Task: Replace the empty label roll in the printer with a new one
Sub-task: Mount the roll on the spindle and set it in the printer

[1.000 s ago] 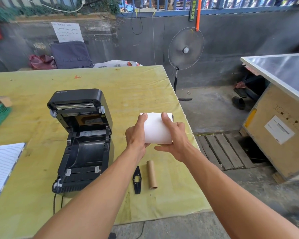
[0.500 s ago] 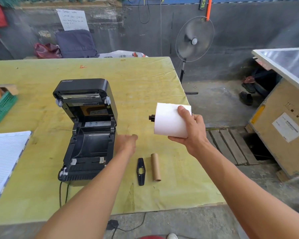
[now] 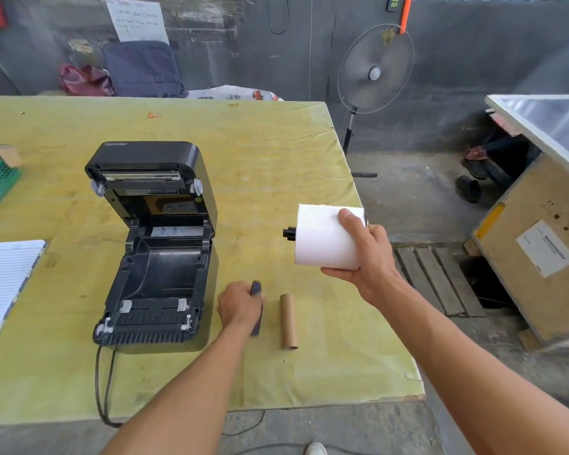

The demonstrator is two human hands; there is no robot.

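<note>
On the yellow desk (image 3: 276,152), just right of the open printer (image 3: 158,257), we note the left hand (image 3: 240,305) down over a flat black plastic piece (image 3: 256,288), fingers curled round it. Both ends of the piece show past the hand. It looks tipped up off the desk, though blur keeps us from being sure. Just beside it, not touching, lies the empty cardboard core (image 3: 289,321). The right hand (image 3: 365,257) holds the new label roll (image 3: 322,238) in the air near the desk's right edge, well apart from the printer, with the thumb on top and the fingers clamped underneath. A black spindle end (image 3: 289,233) sticks out of the roll's left face. The printer lid stands up and the roll bay holds nothing. Our reading of the step: bring the black piece to the spindle end, then seat the roll in the bay. Risks as we judge them: the piece is thin and could slip from a hasty grip. The left hand could nudge the core, which is round and may roll off the desk's near edge. One hand alone carries the roll, so a loosened hold could let it drop past the desk edge or let the spindle slide out. A roll seated the wrong way round would feed badly, and a bump could bring the lid down.
</note>
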